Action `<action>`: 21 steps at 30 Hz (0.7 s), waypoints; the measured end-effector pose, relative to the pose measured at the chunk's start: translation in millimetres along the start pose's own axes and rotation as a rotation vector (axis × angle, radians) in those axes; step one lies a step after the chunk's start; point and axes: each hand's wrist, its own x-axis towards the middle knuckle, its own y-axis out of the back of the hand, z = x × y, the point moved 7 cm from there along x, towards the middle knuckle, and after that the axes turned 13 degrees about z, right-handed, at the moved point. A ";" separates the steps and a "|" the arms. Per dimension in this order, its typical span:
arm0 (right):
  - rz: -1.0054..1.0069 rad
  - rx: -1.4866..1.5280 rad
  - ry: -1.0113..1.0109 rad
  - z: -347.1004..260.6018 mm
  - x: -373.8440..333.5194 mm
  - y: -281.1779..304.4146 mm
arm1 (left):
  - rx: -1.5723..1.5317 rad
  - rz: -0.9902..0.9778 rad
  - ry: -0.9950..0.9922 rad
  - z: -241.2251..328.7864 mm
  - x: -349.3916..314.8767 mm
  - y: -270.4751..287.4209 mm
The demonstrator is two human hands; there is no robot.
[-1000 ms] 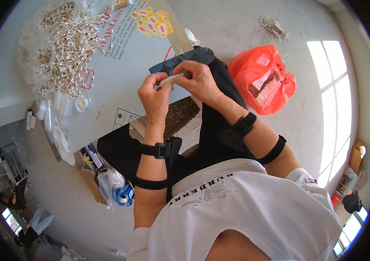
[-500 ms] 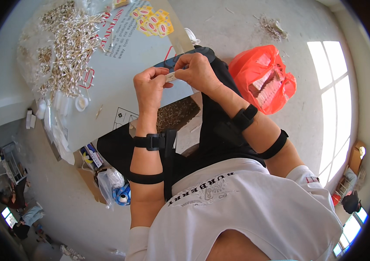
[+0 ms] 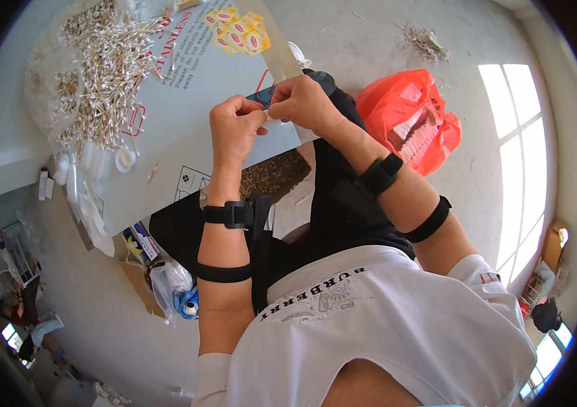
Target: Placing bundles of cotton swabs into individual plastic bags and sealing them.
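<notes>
Grey concrete floor (image 3: 370,41) surrounds a low table (image 3: 166,156) strewn with pale sticks (image 3: 108,68). Above its near edge, the left hand (image 3: 234,129) and right hand (image 3: 302,102) meet, fingers of both pinched on a small white piece (image 3: 271,115). An orange bag (image 3: 411,115) lies to the right.

From my feed, a grey printed cardboard sheet (image 3: 166,142) covers the work surface, and a big heap of pale thin sticks (image 3: 102,68) lies spread over its upper left part. Small yellow packets (image 3: 237,34) sit near the sheet's top edge. To the right, on the concrete floor (image 3: 370,41), I see an orange plastic bag (image 3: 404,112) with whitish items inside, and farther up a small scatter of straw-like scraps (image 3: 425,41). Below the sheet, a clear plastic bag (image 3: 170,288) rests beside something blue (image 3: 188,305). Bright windows (image 3: 523,146) curve along the right edge.
</notes>
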 end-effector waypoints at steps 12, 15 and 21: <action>-0.089 0.233 -0.023 -0.1 0.0 1.6 | -0.186 -0.073 0.019 -1.5 0.1 5.8; -0.109 0.236 -0.026 4.6 -1.8 2.4 | -0.156 -0.101 0.037 -7.9 -1.7 6.7; -0.094 0.162 0.111 0.0 -14.4 4.1 | 0.056 -0.111 -0.364 8.1 -15.3 1.3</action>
